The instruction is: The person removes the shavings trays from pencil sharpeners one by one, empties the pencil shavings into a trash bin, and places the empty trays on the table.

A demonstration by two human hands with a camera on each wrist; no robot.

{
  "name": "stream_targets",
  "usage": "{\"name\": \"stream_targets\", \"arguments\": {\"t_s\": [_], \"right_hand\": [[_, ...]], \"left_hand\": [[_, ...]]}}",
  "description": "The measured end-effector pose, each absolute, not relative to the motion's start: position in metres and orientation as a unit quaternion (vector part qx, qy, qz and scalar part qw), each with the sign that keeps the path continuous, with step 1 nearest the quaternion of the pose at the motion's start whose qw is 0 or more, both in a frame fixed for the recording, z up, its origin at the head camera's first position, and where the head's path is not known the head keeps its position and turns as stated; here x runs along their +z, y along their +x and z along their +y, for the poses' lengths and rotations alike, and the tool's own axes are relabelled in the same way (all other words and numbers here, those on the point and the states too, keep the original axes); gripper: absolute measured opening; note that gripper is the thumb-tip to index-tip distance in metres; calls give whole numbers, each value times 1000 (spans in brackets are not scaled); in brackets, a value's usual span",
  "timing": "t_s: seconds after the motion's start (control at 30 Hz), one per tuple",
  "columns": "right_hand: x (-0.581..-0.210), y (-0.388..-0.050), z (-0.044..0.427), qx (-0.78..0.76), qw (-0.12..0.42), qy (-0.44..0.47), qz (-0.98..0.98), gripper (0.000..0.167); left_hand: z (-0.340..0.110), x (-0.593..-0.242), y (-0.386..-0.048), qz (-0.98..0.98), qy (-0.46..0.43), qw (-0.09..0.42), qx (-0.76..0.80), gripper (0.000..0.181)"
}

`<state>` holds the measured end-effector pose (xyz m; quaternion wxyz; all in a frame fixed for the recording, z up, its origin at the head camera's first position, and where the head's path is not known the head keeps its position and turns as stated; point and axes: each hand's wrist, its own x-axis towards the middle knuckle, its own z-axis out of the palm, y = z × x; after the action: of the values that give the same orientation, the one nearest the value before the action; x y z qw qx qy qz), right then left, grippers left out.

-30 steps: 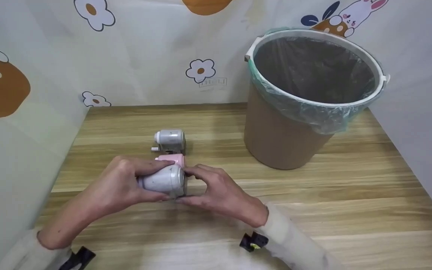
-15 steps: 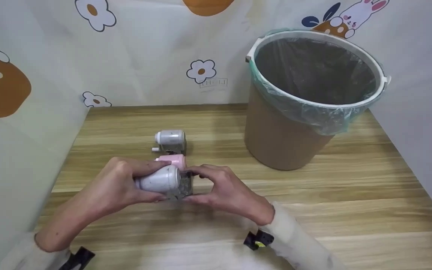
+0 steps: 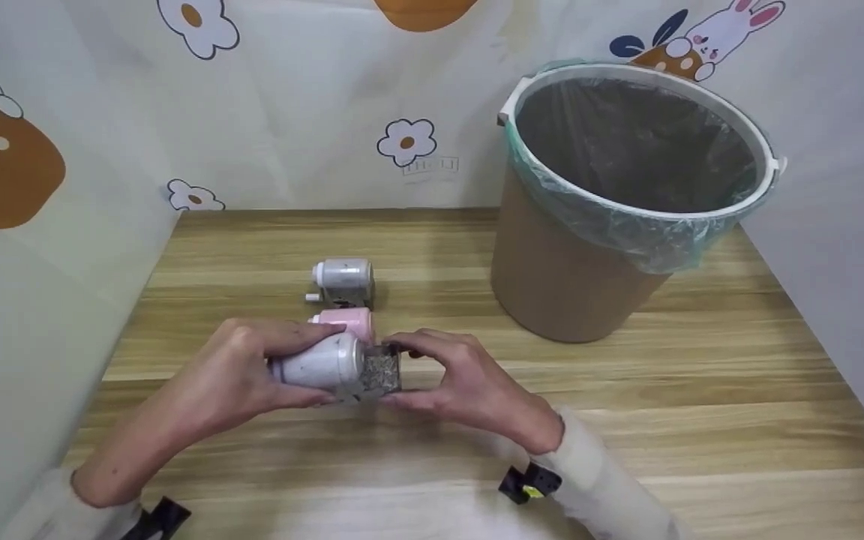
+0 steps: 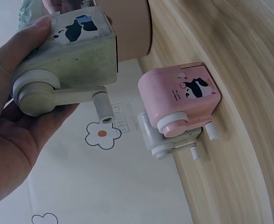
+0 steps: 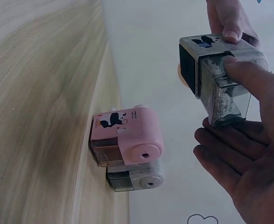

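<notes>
My left hand [image 3: 229, 375] grips a pale grey crank pencil sharpener [image 3: 319, 364] above the table; in the left wrist view its panda picture and crank show on the sharpener [image 4: 76, 56]. Between the thumb and fingers of my right hand [image 3: 469, 382] is the clear shavings drawer [image 3: 382, 371], pulled partly out of the sharpener's body. Grey shavings fill much of the drawer [image 5: 221, 93] in the right wrist view. Just behind the held sharpener stands a pink sharpener [image 3: 349, 321], partly hidden by my left hand.
Behind the pink sharpener stands another grey sharpener [image 3: 346, 277]. A brown bin [image 3: 567, 277] with a white rim and a clear greenish liner stands at the back right. Patterned sheeting [image 3: 312, 97] rises along the table's back and sides.
My right hand has moved right, drawing the drawer out of the grey sharpener, so more of the shavings show. My left hand has stayed nearly still.
</notes>
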<state>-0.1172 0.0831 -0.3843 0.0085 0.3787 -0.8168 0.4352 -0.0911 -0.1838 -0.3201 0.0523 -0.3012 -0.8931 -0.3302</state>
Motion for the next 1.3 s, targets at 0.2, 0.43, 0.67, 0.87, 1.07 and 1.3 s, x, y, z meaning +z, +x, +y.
{"name": "stream_targets", "arguments": {"t_s": [0.2,0.43,0.67,0.87,1.07,1.3], "right_hand": [[-384,-117,85,437,13,381,-815,55],[-386,-115,90,451,22,377,-809,55],[-390,-114,96,455,34,369,-810,55],[-392,-114,99,462,40,365,-808,55],[-393,-113,104,457,55,371,-807,57],[-396,-112,109,455,64,349,-817,59]], "left_hand": [[-183,-320,-90,-892,-305,54,-330,59],[-184,-323,-90,-890,-306,65,-330,61],[-184,-325,-90,-886,-314,75,-333,63],[-184,-327,-89,-881,-322,88,-336,61],[-185,-329,-87,-885,-310,76,-339,59],[-188,-330,-84,-890,-298,74,-338,61]]}}
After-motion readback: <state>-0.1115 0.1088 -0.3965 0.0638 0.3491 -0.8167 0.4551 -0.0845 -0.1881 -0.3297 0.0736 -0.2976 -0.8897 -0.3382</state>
